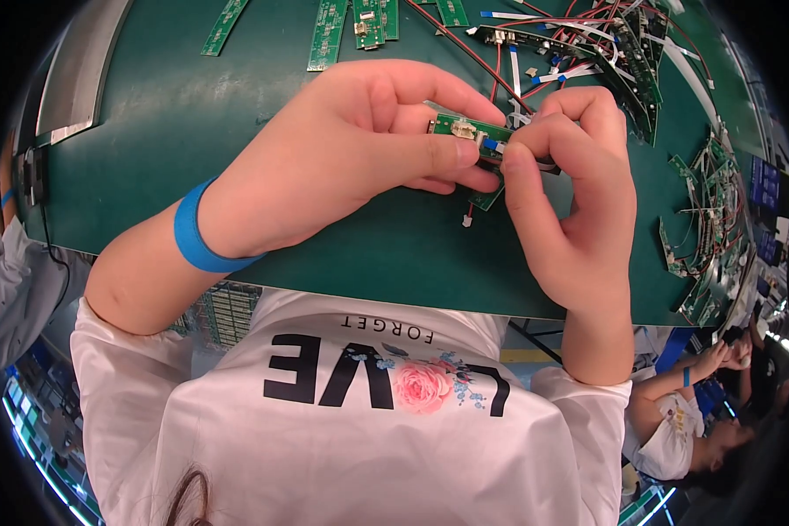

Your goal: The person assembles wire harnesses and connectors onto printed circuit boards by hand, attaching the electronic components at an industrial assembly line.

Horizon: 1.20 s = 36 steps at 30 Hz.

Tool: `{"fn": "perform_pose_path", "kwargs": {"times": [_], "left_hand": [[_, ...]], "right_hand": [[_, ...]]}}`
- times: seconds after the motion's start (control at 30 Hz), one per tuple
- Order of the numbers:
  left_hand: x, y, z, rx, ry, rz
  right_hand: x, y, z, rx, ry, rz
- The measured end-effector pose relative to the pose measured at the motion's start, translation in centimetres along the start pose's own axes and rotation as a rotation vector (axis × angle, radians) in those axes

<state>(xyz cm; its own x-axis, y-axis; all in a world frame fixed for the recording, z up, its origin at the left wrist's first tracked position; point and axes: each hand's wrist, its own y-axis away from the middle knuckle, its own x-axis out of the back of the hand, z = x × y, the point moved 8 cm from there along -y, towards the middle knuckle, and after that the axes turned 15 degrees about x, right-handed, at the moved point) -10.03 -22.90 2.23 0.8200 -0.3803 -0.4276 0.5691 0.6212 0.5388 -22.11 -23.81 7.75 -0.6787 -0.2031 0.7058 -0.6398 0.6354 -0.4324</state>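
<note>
My left hand [333, 149], with a blue band on the wrist, grips a small green circuit board [444, 122] between thumb and fingers. A cream socket [463, 130] sits on the board's upper face. Right of that socket lies the blue-tipped end of a white ribbon cable [493, 145]. My right hand [579, 175] pinches at this cable end with thumb and forefinger; its fingertips partly cover it. Whether the cable is seated in the board cannot be made out. Below the fingers hangs a short red wire with a white plug [467, 221].
Several green boards [327, 35] lie along the far side of the green table [175, 123]. A tangle of wires, ribbon cables and dark boards [627, 53] fills the far right. More wired boards [706, 219] stand at the right edge. Another person [675, 421] is at the lower right.
</note>
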Motion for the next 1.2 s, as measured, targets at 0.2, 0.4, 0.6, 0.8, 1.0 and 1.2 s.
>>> {"fn": "perform_pose_path", "kwargs": {"times": [0.2,0.4,0.6,0.8,1.0,1.2], "left_hand": [[0.0,0.0,0.0,-0.012,0.001,-0.013],[0.1,-0.1,0.0,-0.029,-0.022,-0.013],[0.2,0.1,0.3,-0.063,-0.073,0.023],[0.0,0.1,0.5,-0.094,-0.101,0.037],[0.2,0.2,0.8,-0.106,-0.116,0.068],[0.0,0.3,1.0,-0.087,-0.07,0.022]], "right_hand": [[0.2,-0.2,-0.4,0.055,0.112,0.033],[0.0,-0.3,-0.4,0.052,0.152,0.036],[-0.1,-0.7,-1.0,0.068,0.254,0.033],[-0.2,-0.4,-0.8,0.073,0.268,0.048],[0.5,0.0,-0.4,-0.009,0.286,0.062],[1.3,0.5,1.0,-0.173,0.174,0.122]]}}
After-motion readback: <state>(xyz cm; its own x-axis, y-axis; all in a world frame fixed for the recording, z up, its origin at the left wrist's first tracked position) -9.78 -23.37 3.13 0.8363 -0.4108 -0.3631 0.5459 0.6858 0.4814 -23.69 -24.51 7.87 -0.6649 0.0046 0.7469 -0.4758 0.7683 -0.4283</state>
